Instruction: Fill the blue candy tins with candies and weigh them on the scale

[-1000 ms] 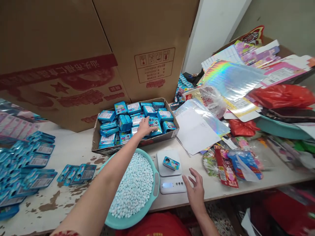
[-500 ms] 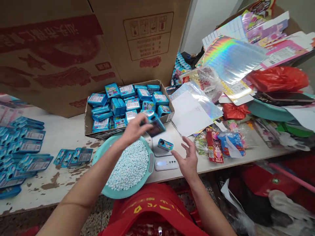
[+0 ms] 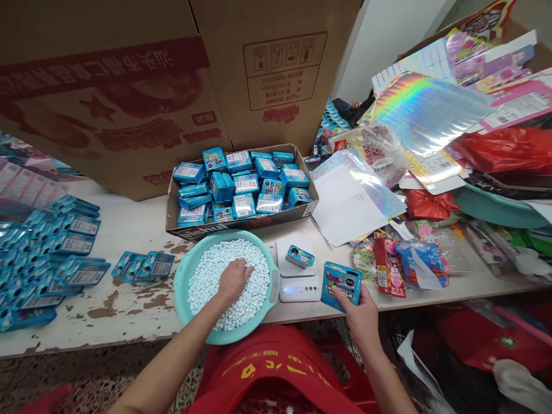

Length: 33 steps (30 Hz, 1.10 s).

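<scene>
My left hand (image 3: pixel 233 282) is down in the round turquoise basin (image 3: pixel 183 313). Its fingers are curled into the small pale-blue and white candies (image 3: pixel 215 259), and the fingertips are partly hidden among them. To the right, just over the table's front edge, my right hand (image 3: pixel 362 313) holds a flat blue candy box (image 3: pixel 340 283) between thumb and fingers, printed front facing up. Beside that hand a white digital scale (image 3: pixel 299 289) has a lit display. A blue candy box with a dark round hole (image 3: pixel 301 256) stands on its platform.
Behind the basin, a carton (image 3: pixel 241 226) is filled with blue boxes, in front of a large cardboard box (image 3: pixel 129 115). Several blue boxes (image 3: pixel 144 266) lie left, beside a bigger stack (image 3: pixel 73 247). Paper sheets (image 3: pixel 349 201) and wrappers (image 3: pixel 420 264) crowd the right.
My left hand has moved from above the carton's front edge into the candies. The blue box it held is now in my right hand, which was empty. The view has shifted slightly.
</scene>
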Each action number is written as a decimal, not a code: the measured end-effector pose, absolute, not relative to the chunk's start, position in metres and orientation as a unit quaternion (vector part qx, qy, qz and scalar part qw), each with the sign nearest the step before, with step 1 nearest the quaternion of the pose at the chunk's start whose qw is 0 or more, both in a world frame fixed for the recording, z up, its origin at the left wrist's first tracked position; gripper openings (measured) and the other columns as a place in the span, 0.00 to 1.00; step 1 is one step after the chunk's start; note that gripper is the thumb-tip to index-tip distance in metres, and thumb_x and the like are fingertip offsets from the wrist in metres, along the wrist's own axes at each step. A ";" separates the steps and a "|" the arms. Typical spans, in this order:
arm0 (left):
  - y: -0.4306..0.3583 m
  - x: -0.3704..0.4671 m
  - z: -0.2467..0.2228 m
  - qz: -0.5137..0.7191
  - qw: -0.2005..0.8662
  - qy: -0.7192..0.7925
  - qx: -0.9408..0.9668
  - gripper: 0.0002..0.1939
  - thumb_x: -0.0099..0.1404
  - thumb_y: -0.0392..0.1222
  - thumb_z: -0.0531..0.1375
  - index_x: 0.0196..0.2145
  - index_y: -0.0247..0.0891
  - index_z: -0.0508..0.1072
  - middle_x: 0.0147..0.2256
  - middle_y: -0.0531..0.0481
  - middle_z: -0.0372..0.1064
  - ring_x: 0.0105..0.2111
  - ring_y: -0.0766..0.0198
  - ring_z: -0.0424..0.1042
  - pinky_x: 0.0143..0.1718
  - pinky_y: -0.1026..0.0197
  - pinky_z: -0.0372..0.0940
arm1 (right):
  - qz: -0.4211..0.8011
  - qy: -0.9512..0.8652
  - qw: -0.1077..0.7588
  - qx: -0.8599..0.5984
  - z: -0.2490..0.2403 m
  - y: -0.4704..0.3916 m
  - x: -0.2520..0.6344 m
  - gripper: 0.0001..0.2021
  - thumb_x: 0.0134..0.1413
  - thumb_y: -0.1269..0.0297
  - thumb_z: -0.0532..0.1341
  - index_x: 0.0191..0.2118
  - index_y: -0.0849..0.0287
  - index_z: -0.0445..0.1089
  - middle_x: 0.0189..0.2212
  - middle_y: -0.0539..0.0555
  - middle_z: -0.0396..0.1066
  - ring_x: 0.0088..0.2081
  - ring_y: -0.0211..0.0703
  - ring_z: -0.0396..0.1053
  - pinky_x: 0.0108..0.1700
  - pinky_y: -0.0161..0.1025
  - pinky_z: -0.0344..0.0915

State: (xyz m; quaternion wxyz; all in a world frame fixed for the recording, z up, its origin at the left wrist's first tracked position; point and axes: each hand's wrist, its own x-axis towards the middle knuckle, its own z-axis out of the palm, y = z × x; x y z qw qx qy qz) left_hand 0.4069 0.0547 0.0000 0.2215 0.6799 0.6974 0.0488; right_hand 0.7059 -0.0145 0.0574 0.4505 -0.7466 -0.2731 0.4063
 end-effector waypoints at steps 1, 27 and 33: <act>0.053 0.406 -0.003 0.078 0.248 0.712 0.652 0.09 0.63 0.46 0.54 0.33 0.40 0.68 0.35 0.45 0.68 0.40 0.54 0.67 0.38 0.58 0.60 | 0.409 -0.269 0.447 -0.749 0.055 -0.017 0.706 0.23 0.32 0.50 0.69 0.34 0.60 0.69 0.27 0.52 0.75 0.27 0.43 0.70 0.32 0.40 0.70; 0.139 0.568 0.035 0.527 0.598 0.554 0.239 0.26 0.53 0.61 0.60 0.15 0.38 0.57 0.10 0.60 0.51 0.11 0.73 0.57 0.14 0.69 0.49 | 0.423 -0.201 0.470 -0.748 0.040 -0.032 0.710 0.23 0.32 0.51 0.70 0.35 0.60 0.69 0.27 0.51 0.75 0.28 0.45 0.72 0.33 0.42 0.72; 0.139 0.572 0.032 0.552 0.581 0.538 0.262 0.24 0.54 0.58 0.60 0.15 0.38 0.58 0.12 0.58 0.54 0.16 0.67 0.67 0.19 0.67 0.57 | 0.435 -0.165 0.473 -0.748 0.036 -0.038 0.715 0.24 0.32 0.51 0.70 0.37 0.60 0.69 0.29 0.52 0.76 0.30 0.45 0.73 0.36 0.42 0.73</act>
